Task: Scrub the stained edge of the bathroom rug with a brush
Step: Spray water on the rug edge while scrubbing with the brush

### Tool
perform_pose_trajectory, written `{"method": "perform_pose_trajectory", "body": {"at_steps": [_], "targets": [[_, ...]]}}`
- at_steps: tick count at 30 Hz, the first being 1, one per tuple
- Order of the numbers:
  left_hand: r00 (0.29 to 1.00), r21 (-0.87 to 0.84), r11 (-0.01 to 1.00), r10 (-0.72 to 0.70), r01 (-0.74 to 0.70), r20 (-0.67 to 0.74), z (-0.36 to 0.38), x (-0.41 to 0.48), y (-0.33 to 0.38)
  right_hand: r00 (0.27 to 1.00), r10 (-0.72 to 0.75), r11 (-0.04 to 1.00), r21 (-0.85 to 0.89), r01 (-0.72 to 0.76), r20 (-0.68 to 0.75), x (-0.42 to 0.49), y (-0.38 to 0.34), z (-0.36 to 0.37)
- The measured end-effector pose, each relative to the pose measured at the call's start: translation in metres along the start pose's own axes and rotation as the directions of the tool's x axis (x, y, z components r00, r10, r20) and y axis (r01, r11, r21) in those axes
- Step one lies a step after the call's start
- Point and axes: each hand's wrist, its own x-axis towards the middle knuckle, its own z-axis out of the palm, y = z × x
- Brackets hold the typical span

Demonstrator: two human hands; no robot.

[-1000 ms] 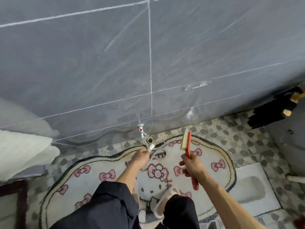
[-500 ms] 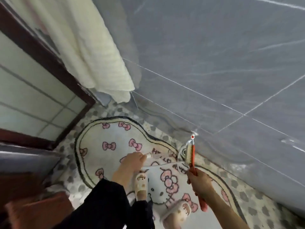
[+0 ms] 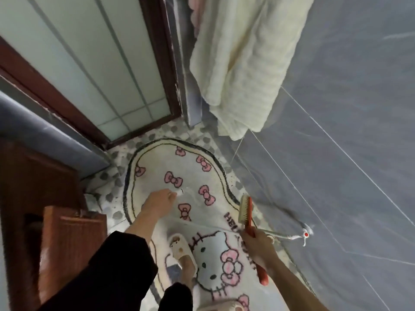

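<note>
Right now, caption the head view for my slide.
The right hand grips a red-handled brush over the wall-side edge of the rug; the left hand holds a white object.

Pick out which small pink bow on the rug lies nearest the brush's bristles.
The bow beside the brush head, just inside the black border of the rug; every other bow sits farther off.

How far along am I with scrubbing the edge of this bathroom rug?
Done: the brush is picked up, and the right hand grips its red handle. In hand: the left hand holds a hose end over the rug, apparently to wet it. Left: the bristles seem raised off the pile, so scrubbing the edge by the wall looks not yet begun.
</note>
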Motion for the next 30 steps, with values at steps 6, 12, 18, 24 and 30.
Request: {"method": "perform_pose_trajectory", "body": {"at_steps": [6,12,18,24,30], "targets": [[0.994,-0.114,0.988,-0.101,0.104,0.032,-0.019,0.052,-0.046,1.0,-0.021,0.991,-0.129,0.024,0.02,0.054,-0.08,0.022],[0.943,-0.319,0.894,-0.334,0.315,-0.004,-0.041,0.115,-0.094,0.996,-0.051,0.974,-0.219,0.066,0.077,0.119,-0.166,0.061],[0.888,-0.526,0.753,-0.46,0.395,0.008,-0.047,0.174,-0.107,0.981,-0.127,0.948,-0.274,0.163,0.145,0.184,-0.23,0.098],[0.85,-0.565,0.683,-0.523,0.464,0.065,-0.045,0.232,-0.131,0.967,-0.116,0.906,-0.374,0.197,0.228,0.266,-0.267,0.147],[0.677,-0.723,0.34,-0.698,0.601,0.235,-0.018,0.309,-0.172,0.929,-0.057,0.833,-0.495,0.246,0.365,0.386,-0.288,0.218]]}}
